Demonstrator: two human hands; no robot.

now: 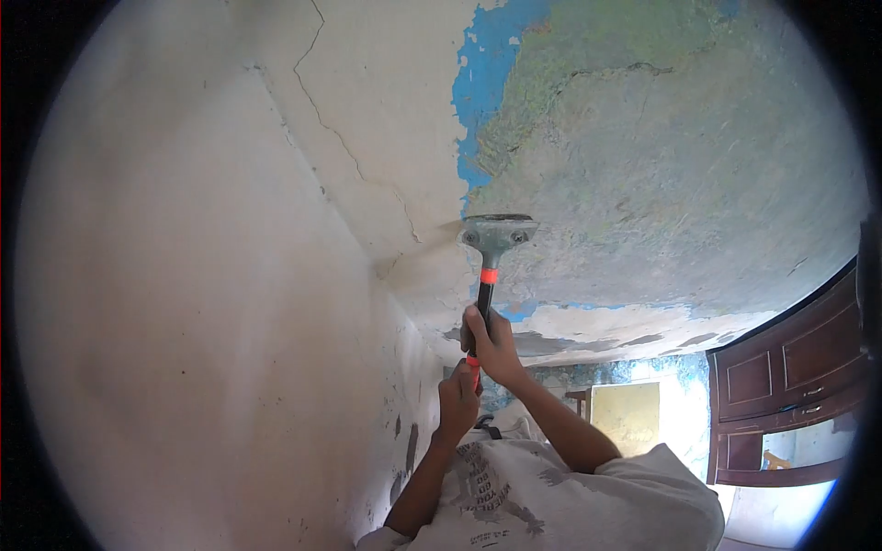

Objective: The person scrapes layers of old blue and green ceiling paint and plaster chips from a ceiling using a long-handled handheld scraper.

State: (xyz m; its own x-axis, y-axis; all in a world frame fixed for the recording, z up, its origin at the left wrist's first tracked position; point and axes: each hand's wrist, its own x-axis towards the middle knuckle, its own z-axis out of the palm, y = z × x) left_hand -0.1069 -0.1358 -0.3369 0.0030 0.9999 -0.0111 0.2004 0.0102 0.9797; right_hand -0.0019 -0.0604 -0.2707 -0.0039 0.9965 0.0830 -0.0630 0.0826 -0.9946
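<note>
Head view: hands (pixel 493 349) partly hide scraper handle (pixel 484 296).

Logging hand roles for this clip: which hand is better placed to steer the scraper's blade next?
Right, I'd judge. The right hand grips the handle nearer the blade, which is by the lower end of the blue paint; the left hand holds farther down, likely better for pushing.

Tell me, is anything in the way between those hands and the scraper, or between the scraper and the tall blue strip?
Nothing visible is. The left hand and right hand both grip the scraper, and its head is at the lower end of the blue strip.
</note>
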